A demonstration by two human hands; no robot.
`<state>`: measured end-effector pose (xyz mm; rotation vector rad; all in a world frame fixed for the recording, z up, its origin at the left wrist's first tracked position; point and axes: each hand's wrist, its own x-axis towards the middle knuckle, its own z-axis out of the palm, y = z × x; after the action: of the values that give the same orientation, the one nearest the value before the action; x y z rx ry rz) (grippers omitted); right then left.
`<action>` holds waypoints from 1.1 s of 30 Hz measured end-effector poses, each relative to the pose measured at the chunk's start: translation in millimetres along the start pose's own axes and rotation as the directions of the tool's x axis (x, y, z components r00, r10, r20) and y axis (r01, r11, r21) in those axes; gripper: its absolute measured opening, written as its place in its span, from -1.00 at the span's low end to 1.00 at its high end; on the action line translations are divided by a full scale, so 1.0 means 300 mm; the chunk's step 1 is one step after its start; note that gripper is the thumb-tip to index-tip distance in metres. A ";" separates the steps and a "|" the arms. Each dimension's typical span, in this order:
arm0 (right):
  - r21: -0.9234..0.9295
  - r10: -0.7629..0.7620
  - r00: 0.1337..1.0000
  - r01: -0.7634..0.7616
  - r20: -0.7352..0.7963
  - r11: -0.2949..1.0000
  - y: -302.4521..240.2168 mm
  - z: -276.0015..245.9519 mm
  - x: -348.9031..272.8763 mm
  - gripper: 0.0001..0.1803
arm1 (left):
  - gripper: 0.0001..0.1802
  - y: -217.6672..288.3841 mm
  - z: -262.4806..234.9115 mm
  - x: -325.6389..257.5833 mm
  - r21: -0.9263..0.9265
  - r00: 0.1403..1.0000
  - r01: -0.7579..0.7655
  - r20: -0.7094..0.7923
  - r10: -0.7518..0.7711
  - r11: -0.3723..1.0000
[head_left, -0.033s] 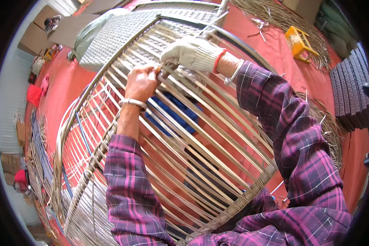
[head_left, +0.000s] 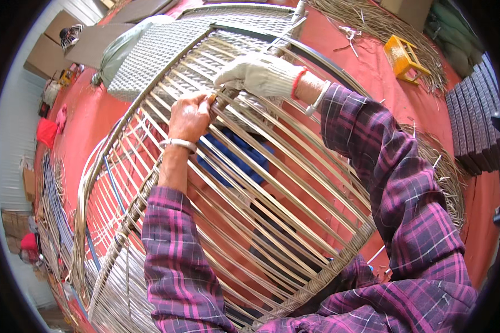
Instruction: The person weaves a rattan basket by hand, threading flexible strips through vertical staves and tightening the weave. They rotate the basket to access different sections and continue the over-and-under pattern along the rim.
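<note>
No difference noted from the earlier frame: both hands unmoved on the rattan frame [head_left: 272, 222], centre of picture. Left hand [head_left: 190, 115], bare, closed around a strand [head_left: 219, 100] at upper centre. Right hand [head_left: 258, 75], in white glove, curled over the same spot; what it pinches hidden. Red floor [head_left: 89, 122] beneath. Yellow stool [head_left: 404, 58] and loose rattan strands [head_left: 372, 22] at upper right. Left edge cluttered, hard to make out.

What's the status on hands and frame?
Left hand bare, pinching a strand at the weave edge. Right hand gloved, gripping the same spot. Frame partly woven. Nothing in the way.
</note>
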<state>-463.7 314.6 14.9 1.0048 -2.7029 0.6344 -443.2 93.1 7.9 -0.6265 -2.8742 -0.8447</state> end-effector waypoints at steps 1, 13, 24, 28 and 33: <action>0.061 0.031 0.992 -0.024 -0.125 0.998 0.012 -0.018 -0.016 -0.64 | -0.73 0.001 -0.002 -0.003 -0.062 1.000 0.018 -0.002 -0.018 0.998; 0.424 0.551 0.827 -0.542 0.115 0.726 0.402 -0.170 -0.069 -0.66 | -0.69 0.067 -0.007 -0.056 0.019 0.997 0.060 -0.051 -0.059 0.998; 0.994 0.457 0.886 0.029 -0.075 0.105 0.563 -0.155 0.081 -0.75 | -0.70 0.086 -0.010 -0.077 0.040 0.995 0.066 -0.071 -0.063 0.997; 0.993 0.419 0.903 0.119 -0.099 -0.020 0.599 -0.150 0.110 -0.76 | -0.69 0.089 -0.007 -0.079 0.055 0.996 0.051 -0.074 -0.047 0.997; 0.995 0.457 0.885 0.061 -0.089 0.075 0.596 -0.126 0.105 -0.77 | -0.65 0.087 0.007 -0.082 0.055 0.995 0.013 -0.095 -0.008 0.998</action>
<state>-603.9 435.0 0.3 0.4215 -1.6807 2.6480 -409.9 105.3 14.5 -0.5511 -2.8076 -0.7706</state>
